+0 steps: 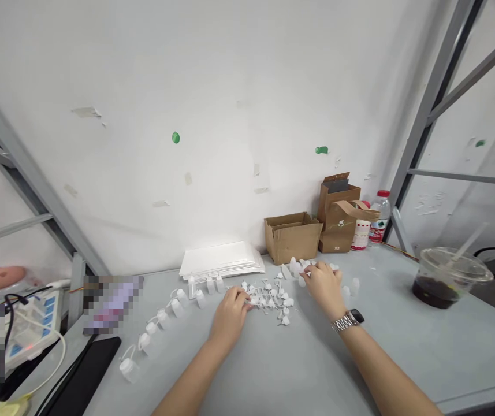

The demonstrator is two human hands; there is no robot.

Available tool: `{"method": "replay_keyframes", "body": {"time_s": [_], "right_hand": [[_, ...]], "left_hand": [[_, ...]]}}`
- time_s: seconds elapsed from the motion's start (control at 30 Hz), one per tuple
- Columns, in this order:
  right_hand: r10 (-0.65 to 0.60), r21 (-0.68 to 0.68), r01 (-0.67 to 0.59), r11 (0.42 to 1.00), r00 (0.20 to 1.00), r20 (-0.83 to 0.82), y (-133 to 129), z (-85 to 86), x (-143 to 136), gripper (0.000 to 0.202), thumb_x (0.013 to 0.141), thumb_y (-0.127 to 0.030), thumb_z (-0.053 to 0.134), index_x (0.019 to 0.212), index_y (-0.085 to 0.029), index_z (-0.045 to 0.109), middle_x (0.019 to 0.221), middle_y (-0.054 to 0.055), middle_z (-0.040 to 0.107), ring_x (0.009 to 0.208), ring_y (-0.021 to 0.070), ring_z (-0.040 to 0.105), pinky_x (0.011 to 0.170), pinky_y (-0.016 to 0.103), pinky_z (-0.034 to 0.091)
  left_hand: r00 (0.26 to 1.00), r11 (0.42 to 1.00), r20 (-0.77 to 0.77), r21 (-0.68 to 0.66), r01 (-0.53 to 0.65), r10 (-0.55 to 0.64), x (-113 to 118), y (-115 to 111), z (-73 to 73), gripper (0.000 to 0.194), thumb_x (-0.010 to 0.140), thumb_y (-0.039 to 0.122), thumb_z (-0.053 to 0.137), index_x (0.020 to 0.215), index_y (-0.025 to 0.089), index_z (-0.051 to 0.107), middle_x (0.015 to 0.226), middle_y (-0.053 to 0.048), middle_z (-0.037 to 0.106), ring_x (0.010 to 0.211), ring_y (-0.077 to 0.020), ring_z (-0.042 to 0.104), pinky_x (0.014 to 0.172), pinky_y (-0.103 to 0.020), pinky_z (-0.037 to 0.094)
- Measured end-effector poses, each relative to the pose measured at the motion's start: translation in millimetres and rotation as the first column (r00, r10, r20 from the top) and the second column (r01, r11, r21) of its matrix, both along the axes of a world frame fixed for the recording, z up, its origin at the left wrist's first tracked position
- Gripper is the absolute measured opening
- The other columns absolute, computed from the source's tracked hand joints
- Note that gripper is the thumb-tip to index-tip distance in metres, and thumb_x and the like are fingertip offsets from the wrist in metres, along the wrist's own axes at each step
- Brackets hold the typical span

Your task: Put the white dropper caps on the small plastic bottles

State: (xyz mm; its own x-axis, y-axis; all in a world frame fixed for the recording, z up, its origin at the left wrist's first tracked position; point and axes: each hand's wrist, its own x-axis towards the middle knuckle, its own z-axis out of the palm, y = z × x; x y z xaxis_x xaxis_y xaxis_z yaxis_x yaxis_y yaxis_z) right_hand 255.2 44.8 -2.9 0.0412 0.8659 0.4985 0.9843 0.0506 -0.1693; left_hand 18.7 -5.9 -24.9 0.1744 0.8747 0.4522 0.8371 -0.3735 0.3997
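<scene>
My left hand (230,312) rests at the left edge of a pile of small white caps with loop straps (273,297). Its fingers are bent together, and what lies between them is hidden. Farther right, my right hand (323,284), with a metal-band watch (348,320) on the wrist, reaches into a cluster of small translucent white bottles (294,267). Its fingertips pinch close among them; I cannot make out what they hold. A curved row of small bottles with strapped caps (177,308) stands to the left of my left hand.
Behind the pile are a stack of white sheets (221,259), an open cardboard box (294,240) and a brown paper bag (338,225). A red-capped bottle (379,219) stands beside the bag. At right sits a cup of dark drink (438,292); at left, a power strip (39,323).
</scene>
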Motion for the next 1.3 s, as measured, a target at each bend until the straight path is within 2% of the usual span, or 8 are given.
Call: {"method": "replay_keyframes", "body": {"time_s": [0.13,0.23,0.4,0.53,0.63,0.93,1.17,1.3], "right_hand": [[0.078,0.05,-0.074,0.996,0.992,-0.1,-0.6,4.9,-0.6,0.029,0.085,-0.03,0.042,0.076,-0.016,0.065,0.079,0.008,0.059,0.08,0.0228,0.052,0.071,0.036,0.03],[0.308,0.115,-0.286,0.951,0.903,-0.3,-8.4,14.4,-8.2,0.03,0.084,-0.038,0.043,0.08,-0.017,0.064,0.077,0.006,0.056,0.074,0.0192,0.052,0.07,0.034,0.036],[0.549,0.061,-0.672,0.738,0.545,-0.634,-35.8,20.6,-40.8,0.029,0.078,-0.047,0.052,0.079,-0.021,0.064,0.08,0.004,0.053,0.07,0.0156,0.052,0.063,0.028,0.044],[0.595,0.01,-0.826,0.564,0.398,-0.698,-50.7,8.7,-62.7,0.021,0.077,-0.04,0.056,0.08,-0.021,0.065,0.086,0.003,0.054,0.069,0.013,0.053,0.066,0.026,0.046],[0.609,-0.024,-0.851,0.525,0.395,-0.688,-55.3,1.8,-69.2,0.015,0.079,-0.033,0.055,0.081,-0.021,0.063,0.087,0.002,0.056,0.068,0.0118,0.053,0.066,0.025,0.045],[0.562,-0.182,-0.798,0.574,0.546,-0.621,-60.7,-6.2,-73.5,0.014,0.079,-0.023,0.049,0.091,-0.021,0.055,0.071,-0.001,0.059,0.065,0.0126,0.055,0.061,0.023,0.041],[0.631,-0.211,-0.83,0.516,0.535,-0.561,-59.7,-12.0,-76.9,0.021,0.076,-0.022,0.055,0.096,-0.02,0.059,0.089,0.004,0.061,0.072,0.0149,0.054,0.069,0.026,0.042],[0.607,-0.13,-0.812,0.57,0.522,-0.6,-55.8,-6.7,-73.6,0.026,0.082,-0.028,0.048,0.105,-0.021,0.057,0.086,0.005,0.061,0.072,0.0165,0.054,0.068,0.028,0.042]], "left_hand": [[0.993,0.999,0.11,-0.043,-0.032,0.036,-4.0,0.0,1.0,0.013,0.079,0.019,0.045,0.075,0.022,0.057,0.082,-0.002,0.058,0.084,-0.0185,0.055,0.075,-0.033,0.044],[0.984,0.997,0.162,-0.037,-0.069,0.075,-6.9,1.9,0.4,0.015,0.08,0.021,0.043,0.071,0.021,0.056,0.078,-0.002,0.058,0.082,-0.0184,0.055,0.074,-0.032,0.044],[0.963,0.99,0.227,-0.047,-0.135,0.143,-9.2,4.6,-0.2,0.014,0.08,0.025,0.044,0.075,0.02,0.056,0.08,-0.003,0.061,0.082,-0.0188,0.056,0.074,-0.033,0.043],[0.948,0.981,0.257,-0.091,-0.169,0.187,-10.2,4.4,-0.4,0.019,0.082,0.023,0.04,0.093,0.019,0.056,0.084,-0.004,0.062,0.082,-0.0183,0.056,0.074,-0.033,0.044],[0.956,0.985,0.239,-0.059,-0.16,0.169,-11.2,3.7,-1.0,0.027,0.082,0.019,0.04,0.103,0.02,0.055,0.088,-0.004,0.062,0.086,-0.0184,0.055,0.078,-0.034,0.043],[0.938,0.991,0.32,-0.019,-0.132,0.132,-11.5,5.0,0.7,0.023,0.081,0.026,0.042,0.083,0.02,0.065,0.086,-0.005,0.062,0.086,-0.0193,0.055,0.078,-0.034,0.043],[0.811,0.985,0.561,-0.136,-0.111,0.169,-14.9,3.9,8.5,0.035,0.082,0.029,0.039,0.112,0.019,0.054,0.075,-0.003,0.065,0.074,-0.0176,0.059,0.073,-0.032,0.044],[0.74,0.984,0.662,-0.178,0.006,0.115,-11.7,2.7,11.4,0.038,0.082,0.029,0.038,0.116,0.017,0.052,0.072,-0.003,0.065,0.068,-0.0159,0.061,0.066,-0.028,0.046]]}}
